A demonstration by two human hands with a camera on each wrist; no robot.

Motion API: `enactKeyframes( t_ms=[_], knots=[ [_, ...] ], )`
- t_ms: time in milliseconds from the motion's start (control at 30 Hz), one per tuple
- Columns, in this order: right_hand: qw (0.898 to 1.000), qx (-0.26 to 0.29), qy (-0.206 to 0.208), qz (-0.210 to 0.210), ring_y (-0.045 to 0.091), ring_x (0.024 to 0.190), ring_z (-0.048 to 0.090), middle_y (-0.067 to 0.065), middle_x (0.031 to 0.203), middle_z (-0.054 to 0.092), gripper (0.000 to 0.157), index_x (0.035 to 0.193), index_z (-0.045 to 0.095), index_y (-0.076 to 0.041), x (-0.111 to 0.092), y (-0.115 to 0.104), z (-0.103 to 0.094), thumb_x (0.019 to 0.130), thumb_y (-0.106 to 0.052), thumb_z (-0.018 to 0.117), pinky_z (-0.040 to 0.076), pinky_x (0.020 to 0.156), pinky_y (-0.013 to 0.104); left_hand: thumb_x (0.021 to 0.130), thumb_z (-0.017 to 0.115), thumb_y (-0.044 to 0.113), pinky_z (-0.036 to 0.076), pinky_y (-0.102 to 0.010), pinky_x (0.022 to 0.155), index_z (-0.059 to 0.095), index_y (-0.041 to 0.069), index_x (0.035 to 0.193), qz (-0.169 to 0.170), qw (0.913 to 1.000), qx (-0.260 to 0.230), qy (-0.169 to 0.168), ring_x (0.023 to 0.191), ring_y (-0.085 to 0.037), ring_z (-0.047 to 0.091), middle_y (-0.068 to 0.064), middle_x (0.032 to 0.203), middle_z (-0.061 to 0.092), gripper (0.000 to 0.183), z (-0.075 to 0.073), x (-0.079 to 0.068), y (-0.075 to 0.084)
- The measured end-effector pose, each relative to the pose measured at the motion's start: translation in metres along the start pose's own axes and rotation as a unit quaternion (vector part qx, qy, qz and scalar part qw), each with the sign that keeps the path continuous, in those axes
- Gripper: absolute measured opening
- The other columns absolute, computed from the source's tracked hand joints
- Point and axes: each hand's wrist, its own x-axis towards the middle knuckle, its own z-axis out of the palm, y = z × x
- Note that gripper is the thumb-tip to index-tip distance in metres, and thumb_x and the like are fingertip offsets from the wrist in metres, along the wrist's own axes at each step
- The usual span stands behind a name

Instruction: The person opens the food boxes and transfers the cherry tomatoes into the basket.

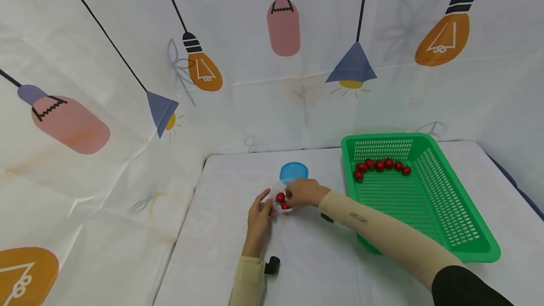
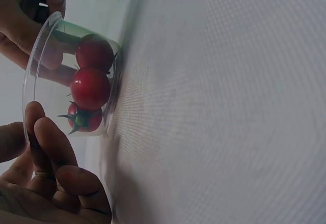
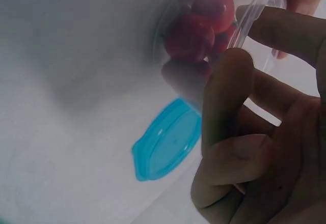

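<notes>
A clear round plastic cup (image 2: 48, 91) stands on the white-covered table with several red cherry tomatoes (image 2: 90, 88) in it, one showing a green stem. My left hand (image 1: 258, 223) pinches its rim from the near left side. From the right, my right hand (image 1: 303, 191) bends over the cup. In the right wrist view, one finger (image 3: 288, 30) reaches over the rim toward the tomatoes, while another fingertip overlaps the outer wall. I cannot tell whether the right fingers hold a tomato. Just behind the cup lies a blue lid (image 1: 293, 171).
A large green plastic basket (image 1: 461, 192) sits at the right, under the reach of my right forearm. Several cherry tomatoes (image 1: 379, 165) line its far end. The table (image 1: 238, 174) ends at a patterned white cloth wall (image 1: 255, 107) behind and to the left.
</notes>
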Motion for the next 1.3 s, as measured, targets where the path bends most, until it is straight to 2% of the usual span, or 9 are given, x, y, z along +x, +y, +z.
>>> enactKeyframes(
  t_ms=[233,400,567,733,900,1067,1167,1300],
  knots=[
    [0.999,-0.018,-0.028,0.024,0.015,0.078,0.056,-0.005,0.086,0.068,0.023,0.102,0.078,-0.016,0.004,-0.003,0.001,0.091,-0.036,0.074,0.051,0.079,0.041,0.105,0.054,0.01,0.053,-0.037,0.077,0.054,0.004,0.144,-0.007,1.0,0.006,0.002,0.089,-0.046,0.061,-0.035,0.098,0.062,0.039,0.0,0.0,0.004],
    [0.999,0.002,-0.043,0.033,0.014,0.08,0.057,-0.005,0.092,0.069,0.024,0.106,0.078,-0.016,0.007,-0.001,0.001,0.091,-0.035,0.074,0.05,0.081,0.041,0.105,0.054,0.01,0.053,-0.036,0.076,0.053,0.002,0.144,-0.004,0.9999,0.011,0.002,0.086,-0.044,0.061,-0.034,0.095,0.064,0.04,-0.001,0.0,0.005],
    [0.997,0.038,-0.061,0.043,0.013,0.076,0.059,-0.006,0.089,0.068,0.023,0.106,0.078,-0.017,0.01,0.003,0.003,0.092,-0.034,0.074,0.05,0.071,0.034,0.105,0.053,0.01,0.053,-0.038,0.077,0.052,0.0,0.144,-0.005,0.9999,0.013,-0.002,0.086,-0.043,0.062,-0.033,0.096,0.064,0.04,-0.001,0.0,0.007],
    [0.995,0.065,-0.07,0.036,0.013,0.071,0.06,-0.005,0.082,0.065,0.021,0.1,0.077,-0.016,0.01,0.006,0.001,0.091,-0.034,0.075,0.05,0.067,0.032,0.105,0.053,0.01,0.054,-0.041,0.078,0.052,0.0,0.144,-0.005,0.9999,0.015,-0.003,0.089,-0.048,0.061,-0.035,0.096,0.064,0.04,-0.001,0.0,0.01],
    [0.99,0.104,-0.097,0.006,0.013,0.068,0.057,-0.001,0.086,0.066,0.019,0.103,0.076,-0.012,0.007,0.011,-0.001,0.093,-0.028,0.072,0.055,0.074,0.036,0.105,0.054,0.009,0.054,-0.038,0.077,0.052,-0.002,0.143,-0.005,0.9999,0.013,0.002,0.089,-0.049,0.06,-0.037,0.096,0.062,0.04,0.0,-0.001,0.01],
    [0.983,0.131,-0.126,-0.016,0.016,0.074,0.061,-0.002,0.094,0.066,0.02,0.107,0.077,-0.011,0.006,0.017,-0.005,0.095,-0.025,0.07,0.054,0.081,0.04,0.105,0.054,0.01,0.054,-0.039,0.078,0.053,-0.002,0.143,-0.005,0.9998,0.018,0.002,0.089,-0.049,0.06,-0.038,0.098,0.062,0.04,0.0,0.001,0.008],
    [0.983,0.135,-0.123,-0.02,0.017,0.074,0.064,-0.003,0.094,0.067,0.021,0.108,0.077,-0.011,0.004,0.019,-0.006,0.095,-0.026,0.07,0.054,0.085,0.043,0.105,0.054,0.009,0.054,-0.039,0.077,0.053,-0.002,0.143,-0.003,0.9999,0.015,0.002,0.088,-0.048,0.06,-0.038,0.097,0.062,0.04,0.001,0.002,0.007],
    [0.984,0.142,-0.101,-0.018,0.017,0.072,0.065,-0.003,0.092,0.068,0.019,0.106,0.076,-0.012,0.001,0.019,-0.006,0.094,-0.027,0.072,0.055,0.082,0.042,0.105,0.054,0.008,0.054,-0.038,0.076,0.054,-0.003,0.142,-0.001,0.9999,0.013,0.006,0.086,-0.046,0.061,-0.037,0.096,0.062,0.039,0.002,0.001,0.007]
  ],
)
